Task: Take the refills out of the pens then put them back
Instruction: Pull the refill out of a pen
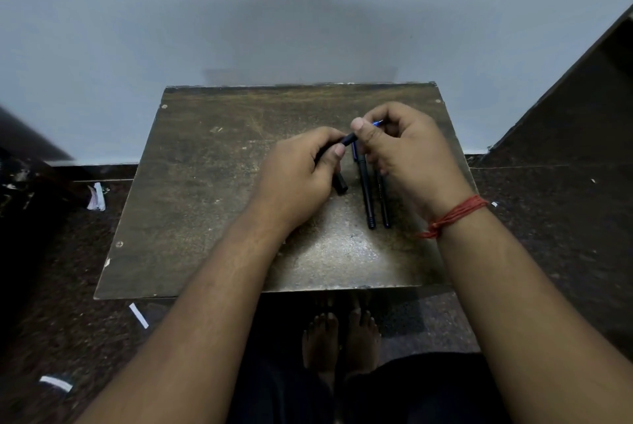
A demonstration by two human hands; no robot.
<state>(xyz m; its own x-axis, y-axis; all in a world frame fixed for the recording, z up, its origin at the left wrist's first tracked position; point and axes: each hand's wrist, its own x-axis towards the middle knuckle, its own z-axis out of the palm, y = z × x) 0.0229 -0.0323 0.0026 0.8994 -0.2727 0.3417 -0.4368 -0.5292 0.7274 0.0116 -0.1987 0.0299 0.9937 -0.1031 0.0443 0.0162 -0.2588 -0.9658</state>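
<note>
Left hand (298,171): above the counter (191,183), fingers curled round a black pen barrel (347,140), open end peeking out past the thumb and aimed right, toward the other hand. Long axis of barrel roughly left-to-right, slightly rising. Beneath, on the counter, a short black cap or pen end (340,185), partly hidden.

Centre-right: two capped pens (366,194) flat on the counter, side by side, long axes near-to-far, just under the right hand.

Right hand (400,146): fingertips pinching something blue (377,123), likely the refill, mostly hidden; thumb touching the barrel's end. Both hands nearly meeting, wrists raised. Withdrawing or reinserting: cannot tell.
</note>
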